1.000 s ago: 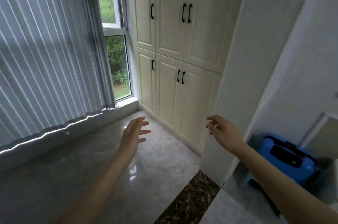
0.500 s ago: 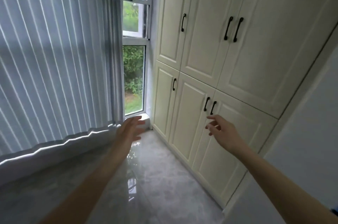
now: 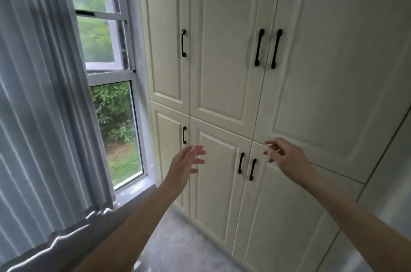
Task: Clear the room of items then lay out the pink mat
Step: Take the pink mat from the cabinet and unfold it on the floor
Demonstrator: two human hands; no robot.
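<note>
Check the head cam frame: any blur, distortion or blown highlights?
Head view: left hand fingertips smeared by motion blur, right hand slightly soft; wide-angle lens bows the cupboard doors outward; upper window hazy and washed out; curtain backlit.

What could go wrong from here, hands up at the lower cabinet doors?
1. Neither the left hand nor the right hand grips anything yet; the paired black handles sit close together, so the wrong door may get pulled.
2. The curtain hangs beside the left arm and could snag.
3. No pink mat is in view; it may not be inside.
</note>
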